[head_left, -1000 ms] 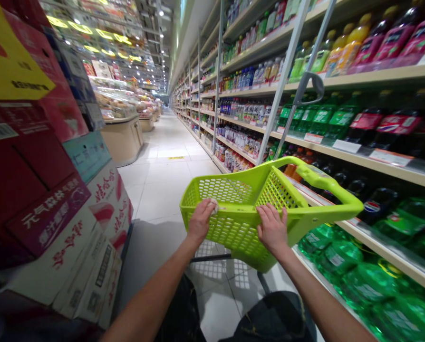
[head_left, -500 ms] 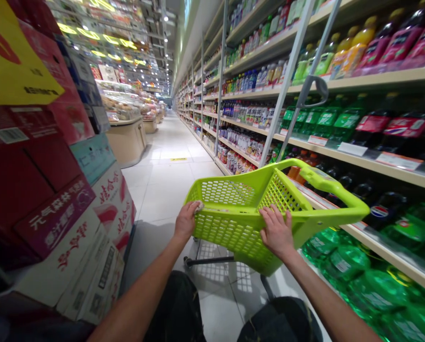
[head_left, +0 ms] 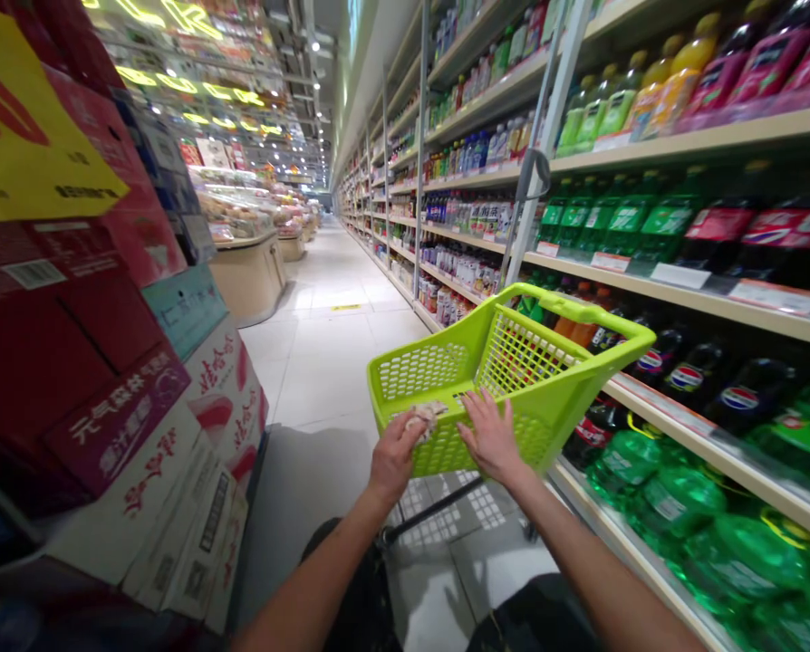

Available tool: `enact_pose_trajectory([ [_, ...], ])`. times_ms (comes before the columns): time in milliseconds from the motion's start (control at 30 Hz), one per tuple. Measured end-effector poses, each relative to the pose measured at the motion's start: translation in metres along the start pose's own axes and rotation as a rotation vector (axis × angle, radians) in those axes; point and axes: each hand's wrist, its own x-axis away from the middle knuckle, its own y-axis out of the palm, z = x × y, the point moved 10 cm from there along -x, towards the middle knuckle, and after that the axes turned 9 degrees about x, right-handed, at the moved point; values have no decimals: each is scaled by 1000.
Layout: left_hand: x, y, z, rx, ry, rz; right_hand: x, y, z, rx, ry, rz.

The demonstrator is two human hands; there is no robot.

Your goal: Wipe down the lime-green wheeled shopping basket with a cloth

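Note:
A lime-green plastic shopping basket (head_left: 547,380) on a wheeled frame stands tilted in the aisle in front of me. My left hand (head_left: 395,457) is closed on a small whitish cloth (head_left: 427,418) pressed against the basket's near rim. My right hand (head_left: 490,436) lies flat on the same near wall, fingers spread, just right of the cloth. The basket's long handle (head_left: 568,312) points to the right toward the shelves.
Stacked red and white cartons (head_left: 126,398) with a yellow sign (head_left: 31,154) crowd the left. Drink shelves (head_left: 683,290) with green and dark bottles line the right. The tiled aisle (head_left: 330,317) runs ahead past a display counter (head_left: 245,267).
The basket has swung and now sits lower and nearer the middle. My left hand slid right along the near rim with the cloth, closer to my right hand.

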Motion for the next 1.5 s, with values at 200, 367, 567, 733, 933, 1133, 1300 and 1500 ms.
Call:
enact_pose_trajectory([
  [200,3,-15,-20,108,62,-97,10,3,18,-58,126,30],
  [367,0,-3,-19,111,23,-38,19,3,16,-153,250,47],
  [567,-16,23,-8,178,107,-208,29,3,9,-242,280,76],
  [733,-22,8,-55,71,-95,-95,36,9,27,-317,448,129],
  [933,-13,27,-18,144,99,-148,45,13,35,-346,482,216],
  [1133,-26,6,-68,89,-112,-60,49,19,49,-326,504,207],
  [1300,-18,43,-5,145,87,-189,49,23,57,-369,504,232],
  [1500,-28,21,-31,115,15,-113,50,28,73,-422,444,178],
])
